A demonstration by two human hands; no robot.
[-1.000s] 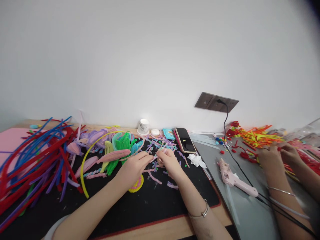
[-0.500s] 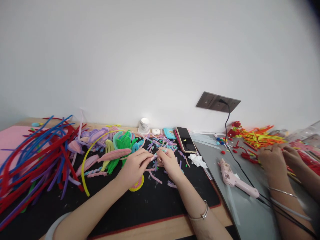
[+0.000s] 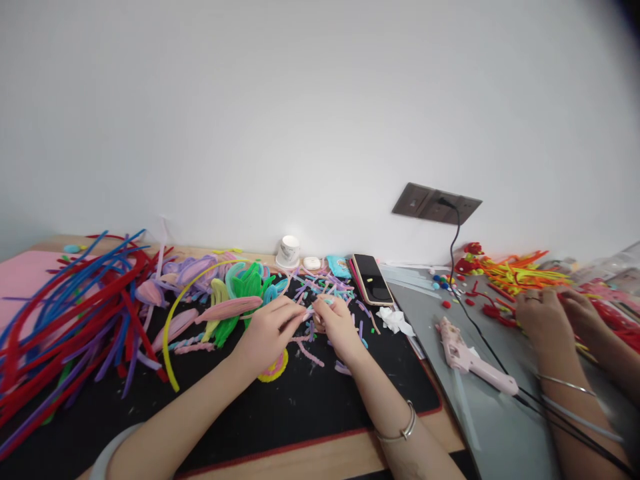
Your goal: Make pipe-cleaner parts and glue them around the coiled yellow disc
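Both hands' fingers [image 3: 296,312] pinch one short pipe-cleaner piece [image 3: 314,311] between them, closed on it

Bright, even, diffuse light; shadows on the black mat [image 3: 300,413] faint. Small glare spot on the white cup [image 3: 289,249] at the far wall. Wide-angle bending at edges; dark vignette top right. Far-right hands soft, blurred.

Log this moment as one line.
left hand: pinching pipe-cleaner piece | right hand: pinching same piece | surface: black mat | nearby: glue gun
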